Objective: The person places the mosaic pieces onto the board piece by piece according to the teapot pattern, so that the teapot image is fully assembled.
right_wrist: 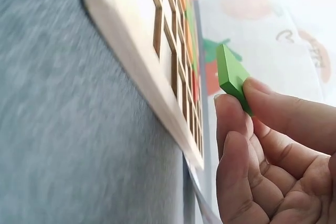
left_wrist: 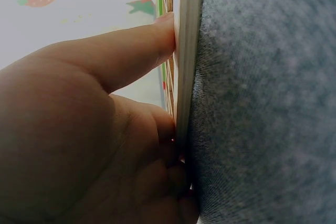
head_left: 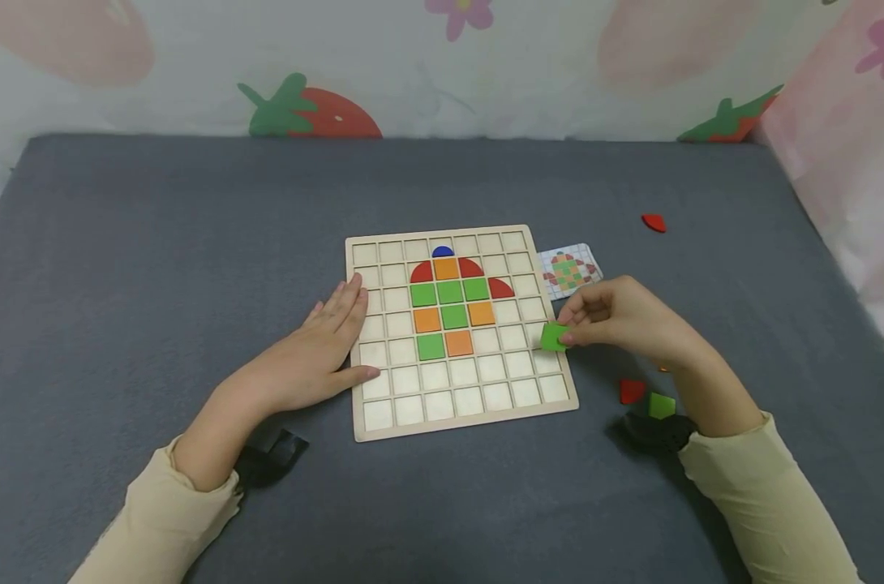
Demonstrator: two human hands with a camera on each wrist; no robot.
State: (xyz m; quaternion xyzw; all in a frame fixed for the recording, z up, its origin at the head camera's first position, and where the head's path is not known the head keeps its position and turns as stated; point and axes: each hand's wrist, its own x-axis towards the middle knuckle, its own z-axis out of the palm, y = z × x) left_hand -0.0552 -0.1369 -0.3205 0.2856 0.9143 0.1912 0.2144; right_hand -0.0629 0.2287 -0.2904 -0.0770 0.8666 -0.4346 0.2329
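A wooden grid board (head_left: 467,402) lies on the table, with green, orange, red and blue pieces set in its upper and middle squares. My left hand (head_left: 306,357) rests along the board's left edge, fingers straight and thumb over the rim; in the left wrist view the thumb (left_wrist: 131,48) touches that edge. Between thumb and fingertips, my right hand (head_left: 617,320) pinches a green square tile (head_left: 554,337) above the board's right edge. The right wrist view shows that tile (right_wrist: 231,74) tilted and lifted clear of the board.
A pattern card (head_left: 569,272) sticks out from the board's right side. Right of it lies a red quarter-round piece (head_left: 654,222). Below the right hand are another red piece (head_left: 631,391), a green tile (head_left: 661,405) and a partly hidden orange piece (head_left: 663,370).
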